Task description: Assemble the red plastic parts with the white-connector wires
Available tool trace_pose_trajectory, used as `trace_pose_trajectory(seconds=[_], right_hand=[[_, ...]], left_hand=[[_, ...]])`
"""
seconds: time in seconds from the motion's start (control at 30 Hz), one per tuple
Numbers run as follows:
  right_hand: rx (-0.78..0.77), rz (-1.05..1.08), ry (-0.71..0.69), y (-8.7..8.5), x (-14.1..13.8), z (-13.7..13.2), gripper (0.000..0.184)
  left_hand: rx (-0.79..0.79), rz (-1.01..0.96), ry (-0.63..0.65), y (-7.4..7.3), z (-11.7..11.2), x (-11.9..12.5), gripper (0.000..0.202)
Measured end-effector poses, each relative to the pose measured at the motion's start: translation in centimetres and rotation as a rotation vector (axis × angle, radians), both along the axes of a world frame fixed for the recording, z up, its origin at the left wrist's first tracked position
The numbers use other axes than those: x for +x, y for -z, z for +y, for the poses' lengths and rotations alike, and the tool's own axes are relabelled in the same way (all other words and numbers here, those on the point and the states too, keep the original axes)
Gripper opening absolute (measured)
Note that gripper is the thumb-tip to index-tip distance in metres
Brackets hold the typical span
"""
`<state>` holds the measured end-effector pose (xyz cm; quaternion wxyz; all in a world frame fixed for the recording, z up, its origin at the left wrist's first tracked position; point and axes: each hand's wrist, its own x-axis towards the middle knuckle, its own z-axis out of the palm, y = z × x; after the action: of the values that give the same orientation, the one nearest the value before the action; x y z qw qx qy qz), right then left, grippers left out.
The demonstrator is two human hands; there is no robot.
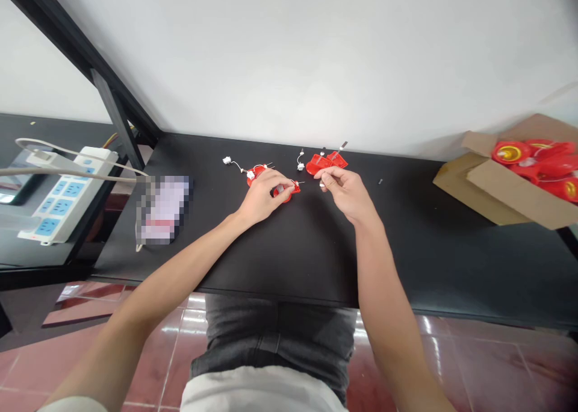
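Two hands [262, 196] [348, 195], red pieces [312, 165], box [469, 186], power strip [67, 196]

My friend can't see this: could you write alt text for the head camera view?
A person's left hand holds a small red plastic part over a black table, while the right hand seems to pinch a tiny white piece. An open cardboard box of red items stands right.

- A small assembly workshop, I'd say
- Red parts [313, 166] and wired connectors [227, 160] on the counter [280, 249]
- Carton [465, 183] of red pieces [537, 165], counter's right end
- Power strip [67, 195] left of the counter
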<state>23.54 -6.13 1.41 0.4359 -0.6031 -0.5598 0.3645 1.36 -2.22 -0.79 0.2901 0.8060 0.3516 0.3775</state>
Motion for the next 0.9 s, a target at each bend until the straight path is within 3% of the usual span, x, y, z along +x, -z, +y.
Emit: trace_pose_trajectory(seconds=[0.3,0.57,0.9], right_hand=[[0.014,0.168,-0.067,0.1,-1.4,-0.2,0.045],[0.120,0.150,-0.117,0.0,-3.3,-0.3,0.034],[0.199,0.134,-0.099,0.3,-3.5,-0.2,0.033]], left_hand=[[0.058,-0.028,0.050,0.1,-0.1,0.2,0.013],[0.097,-0.019,0.088,0.4,-0.1,0.2,0.010],[0.235,-0.075,0.099,0.7,0.0,0.3,0.008]])
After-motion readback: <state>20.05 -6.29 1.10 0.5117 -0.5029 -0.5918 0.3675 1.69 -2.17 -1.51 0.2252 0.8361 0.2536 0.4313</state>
